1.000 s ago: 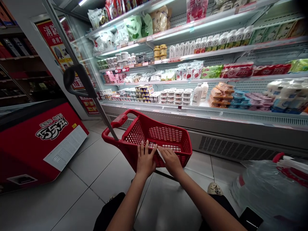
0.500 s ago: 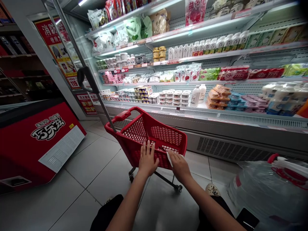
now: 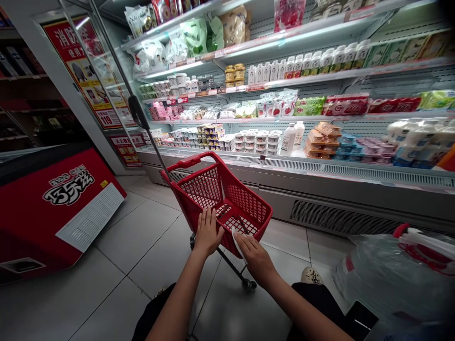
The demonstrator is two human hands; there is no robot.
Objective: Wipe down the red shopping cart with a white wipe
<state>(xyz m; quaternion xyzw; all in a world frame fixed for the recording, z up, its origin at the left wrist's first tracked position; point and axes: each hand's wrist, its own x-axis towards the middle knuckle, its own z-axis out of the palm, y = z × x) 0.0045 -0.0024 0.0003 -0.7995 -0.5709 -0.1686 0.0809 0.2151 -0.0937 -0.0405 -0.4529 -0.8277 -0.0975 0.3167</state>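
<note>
A small red shopping cart [image 3: 189, 209] with a perforated basket stands tilted in front of me, its wheels on the floor. My left hand [image 3: 206, 233] lies on the near side wall of the basket with its fingers stretched out. Farther along the same rim, my right hand [image 3: 256, 259] presses a thin white cloth [image 3: 236, 240] against the red plastic. Most of that cloth is hidden under the fingers; whether it is cloth or paper I cannot tell. Inside the basket only its latticed floor and some dark bars show. A tall metal pole [image 3: 155, 144] rises from the cart's handle end.
A refrigerated display [image 3: 284, 163] of yogurt, bottles and packs runs behind the cart. At the left stands a red freezer [image 3: 31, 227]. A large clear water bottle [image 3: 377, 265] with a red handle is at the lower right, beside a dark phone-like object [image 3: 360, 319].
The cart's right end has swung toward me and slightly left, showing more of the basket floor. Both hands have shifted left with the rim, the white cloth still under my right hand.
</note>
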